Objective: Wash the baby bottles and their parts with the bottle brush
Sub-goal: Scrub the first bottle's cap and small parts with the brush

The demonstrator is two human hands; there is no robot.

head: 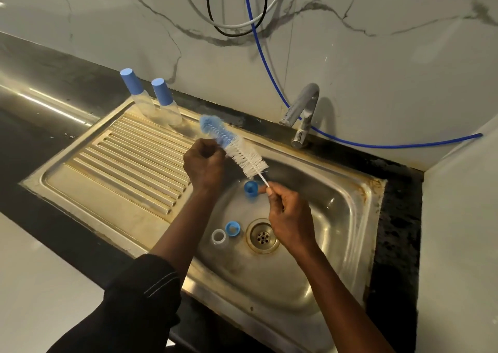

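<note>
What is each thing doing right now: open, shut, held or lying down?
Bottle brush: tilted in the air, wire handle pinched by right hand.
Left hand: curled beside the bristles; grip hidden.
Left bottle: upright, capped.
Right bottle: upright, capped.
Blue cap: open end up, beside right hand.
Blue ring: lying in sink.
Clear ring: lying in sink.
Tap: no water running.

black sleeve with thin pale stripes on the left arm; right forearm bare.
</note>
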